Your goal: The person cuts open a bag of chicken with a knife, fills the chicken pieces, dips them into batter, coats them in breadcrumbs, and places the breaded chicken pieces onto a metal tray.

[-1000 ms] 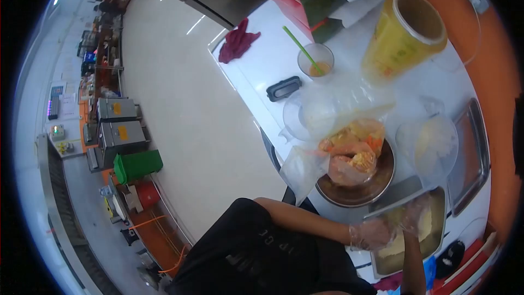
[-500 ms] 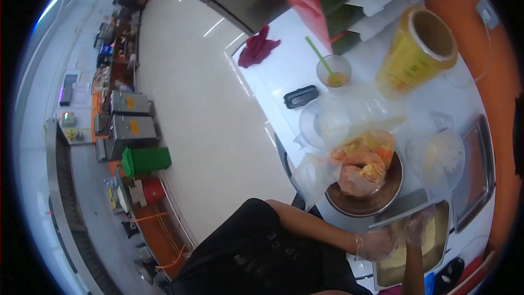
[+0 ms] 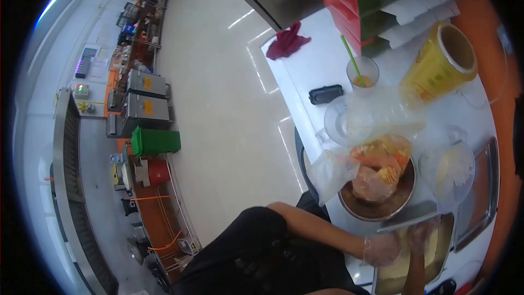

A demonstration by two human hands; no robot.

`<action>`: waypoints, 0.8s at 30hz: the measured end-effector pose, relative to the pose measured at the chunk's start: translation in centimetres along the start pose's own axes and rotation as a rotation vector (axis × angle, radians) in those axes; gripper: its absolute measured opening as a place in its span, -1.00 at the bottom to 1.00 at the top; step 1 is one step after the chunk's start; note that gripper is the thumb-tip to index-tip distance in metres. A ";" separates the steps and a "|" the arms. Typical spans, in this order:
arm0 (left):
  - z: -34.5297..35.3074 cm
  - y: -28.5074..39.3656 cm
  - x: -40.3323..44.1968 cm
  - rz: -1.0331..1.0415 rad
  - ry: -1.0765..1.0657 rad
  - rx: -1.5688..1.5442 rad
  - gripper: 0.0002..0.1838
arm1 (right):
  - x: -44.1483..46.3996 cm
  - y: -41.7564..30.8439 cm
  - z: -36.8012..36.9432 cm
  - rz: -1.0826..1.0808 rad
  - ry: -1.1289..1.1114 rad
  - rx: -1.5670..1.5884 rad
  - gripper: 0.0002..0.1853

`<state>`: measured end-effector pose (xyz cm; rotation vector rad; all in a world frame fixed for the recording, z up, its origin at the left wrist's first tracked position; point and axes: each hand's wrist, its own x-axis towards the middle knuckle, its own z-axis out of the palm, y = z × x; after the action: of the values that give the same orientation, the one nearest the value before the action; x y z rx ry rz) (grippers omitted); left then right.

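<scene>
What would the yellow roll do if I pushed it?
The roll might tip over, since it stands tall on one end. Once down, it would probably roll, because its sides are round.

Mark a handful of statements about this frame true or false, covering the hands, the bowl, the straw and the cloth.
1. The left hand and right hand wear clear gloves. True.
2. Bagged food sits in the bowl. True.
3. Both hands are inside the bowl. False: they are at the deep tray.
4. The straw is red. False: it is green.
5. A maroon cloth lies on the table. True.
</scene>
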<state>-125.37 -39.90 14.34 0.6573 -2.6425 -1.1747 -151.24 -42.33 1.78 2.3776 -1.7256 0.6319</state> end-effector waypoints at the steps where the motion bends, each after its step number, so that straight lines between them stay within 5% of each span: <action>1: 2.4 -0.6 -0.4 -0.057 0.087 -0.022 -0.81 | 0.4 -0.5 1.4 0.055 -0.001 0.088 -0.37; 3: -0.4 -0.3 -0.7 0.139 0.299 -0.097 -0.83 | -1.6 0.3 1.5 0.132 -0.039 0.178 -0.36; 8: -10.0 -0.5 -0.7 0.216 0.128 0.141 -0.83 | 1.1 -0.5 -1.3 0.134 -0.173 0.010 -0.27; 14: -3.3 -1.5 -0.8 0.235 0.519 0.062 -0.81 | 7.6 -7.7 -4.6 0.074 -0.110 -0.286 -0.26; 17: -7.1 -0.7 -0.2 0.129 0.304 0.093 -0.82 | 8.1 -7.1 -4.0 0.032 -0.074 -0.445 -0.32; 18: -7.6 -0.4 -0.2 0.130 0.279 0.090 -0.82 | 7.7 -6.4 -3.8 -0.138 0.014 -0.613 -0.36; 21: -8.7 -0.8 -0.6 0.137 0.239 0.082 -0.83 | 13.5 -11.9 -11.6 0.466 -0.297 0.092 -0.45; 24: -4.9 -2.5 -0.1 0.141 0.308 -0.008 -0.84 | 12.0 -11.0 -15.7 0.614 -0.349 0.073 -0.44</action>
<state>-122.85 -44.62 15.81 0.5862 -2.3818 -0.9595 -141.88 -43.71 22.30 2.0726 -2.6630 0.3526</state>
